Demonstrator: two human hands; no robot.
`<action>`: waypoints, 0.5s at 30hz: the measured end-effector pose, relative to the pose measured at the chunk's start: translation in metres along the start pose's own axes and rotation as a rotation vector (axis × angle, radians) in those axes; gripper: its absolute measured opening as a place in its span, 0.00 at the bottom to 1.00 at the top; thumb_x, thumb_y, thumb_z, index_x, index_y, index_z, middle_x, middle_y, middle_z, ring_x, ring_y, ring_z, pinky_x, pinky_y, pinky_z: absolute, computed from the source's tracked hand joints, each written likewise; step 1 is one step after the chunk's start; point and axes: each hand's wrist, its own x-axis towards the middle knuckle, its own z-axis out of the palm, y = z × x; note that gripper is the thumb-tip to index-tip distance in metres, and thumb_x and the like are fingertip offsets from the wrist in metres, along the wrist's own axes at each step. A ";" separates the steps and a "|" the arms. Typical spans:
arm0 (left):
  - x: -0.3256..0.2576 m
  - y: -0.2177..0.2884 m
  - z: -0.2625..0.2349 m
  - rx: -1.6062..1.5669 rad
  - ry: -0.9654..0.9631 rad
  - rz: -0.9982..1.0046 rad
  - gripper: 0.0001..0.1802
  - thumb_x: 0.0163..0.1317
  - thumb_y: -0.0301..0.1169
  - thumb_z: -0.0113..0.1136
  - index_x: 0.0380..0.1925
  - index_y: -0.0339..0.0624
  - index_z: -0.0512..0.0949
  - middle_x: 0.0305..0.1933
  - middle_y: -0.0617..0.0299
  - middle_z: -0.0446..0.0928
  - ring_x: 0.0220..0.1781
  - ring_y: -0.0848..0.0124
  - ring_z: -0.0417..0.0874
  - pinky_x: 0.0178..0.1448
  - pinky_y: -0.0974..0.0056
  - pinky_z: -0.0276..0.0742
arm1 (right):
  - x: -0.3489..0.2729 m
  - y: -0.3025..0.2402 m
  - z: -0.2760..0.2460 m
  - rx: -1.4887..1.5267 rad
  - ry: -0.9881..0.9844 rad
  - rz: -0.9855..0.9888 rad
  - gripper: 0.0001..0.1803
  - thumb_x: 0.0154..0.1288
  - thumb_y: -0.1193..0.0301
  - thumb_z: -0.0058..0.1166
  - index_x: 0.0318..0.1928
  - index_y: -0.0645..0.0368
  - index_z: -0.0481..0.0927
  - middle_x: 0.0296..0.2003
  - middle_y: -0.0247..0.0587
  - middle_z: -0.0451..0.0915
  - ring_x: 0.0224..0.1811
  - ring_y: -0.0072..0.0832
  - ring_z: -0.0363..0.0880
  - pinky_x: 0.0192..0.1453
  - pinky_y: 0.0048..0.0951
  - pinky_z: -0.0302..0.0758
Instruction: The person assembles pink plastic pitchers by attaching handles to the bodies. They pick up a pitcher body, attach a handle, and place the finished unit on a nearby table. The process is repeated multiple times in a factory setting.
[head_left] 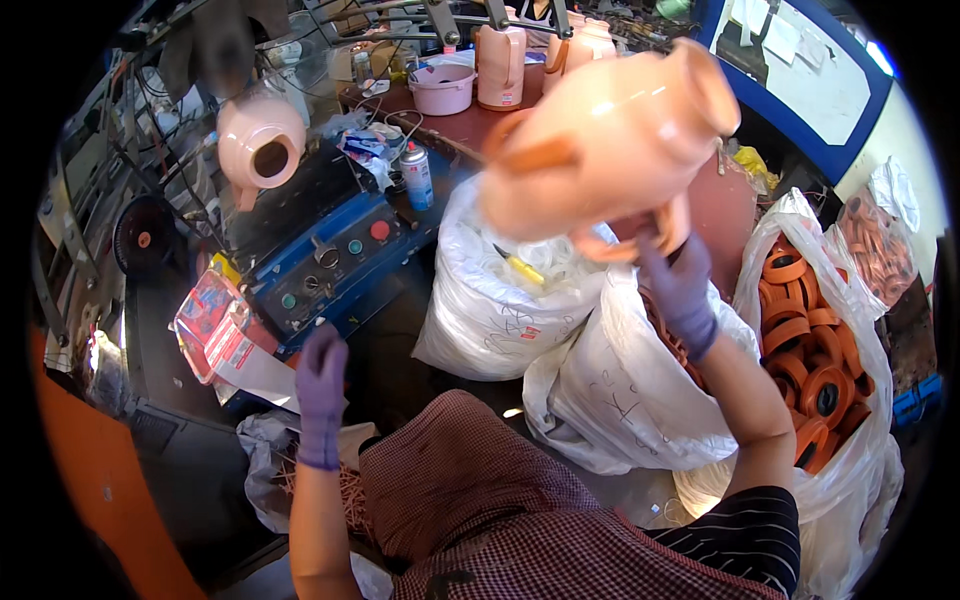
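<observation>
My right hand, in a purple glove, holds up a large peach plastic jug body by its base, tilted with its mouth toward the upper right. My left hand, also in a purple glove, hangs free near the edge of a blue control panel, with its fingers loosely together and nothing in it. A second peach jug body sits mounted on the machine at the upper left, its round opening facing me.
White plastic sacks stand in front of me; one at the right holds several orange and black rings. A spray can, a pink bowl and more peach jugs sit on the brown table beyond.
</observation>
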 end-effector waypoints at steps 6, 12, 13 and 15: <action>-0.090 -0.070 -0.039 0.131 -0.070 -0.332 0.15 0.67 0.30 0.61 0.50 0.33 0.80 0.48 0.58 0.81 0.52 0.71 0.79 0.60 0.66 0.74 | 0.128 0.120 -0.069 -0.586 0.305 -0.126 0.24 0.64 0.57 0.58 0.42 0.72 0.79 0.34 0.58 0.81 0.37 0.49 0.82 0.46 0.43 0.77; -0.182 -0.110 -0.110 0.048 0.255 -0.592 0.17 0.68 0.31 0.59 0.52 0.30 0.79 0.49 0.59 0.81 0.49 0.72 0.79 0.56 0.67 0.74 | 0.208 0.166 -0.029 -0.570 0.112 0.293 0.31 0.62 0.51 0.60 0.44 0.74 0.80 0.36 0.68 0.83 0.39 0.54 0.85 0.48 0.45 0.79; -0.191 -0.114 -0.118 0.065 0.254 -0.629 0.17 0.68 0.32 0.59 0.52 0.31 0.79 0.49 0.59 0.81 0.50 0.72 0.79 0.56 0.67 0.74 | 0.230 0.186 -0.019 -0.550 0.098 0.259 0.32 0.62 0.52 0.60 0.47 0.74 0.80 0.38 0.67 0.83 0.40 0.53 0.85 0.49 0.44 0.79; -0.197 -0.112 -0.120 0.103 0.262 -0.636 0.18 0.68 0.33 0.60 0.52 0.32 0.79 0.49 0.60 0.81 0.50 0.72 0.79 0.56 0.67 0.74 | 0.256 0.230 0.008 -0.129 0.055 0.229 0.38 0.61 0.54 0.64 0.60 0.74 0.73 0.47 0.64 0.83 0.48 0.49 0.85 0.55 0.38 0.79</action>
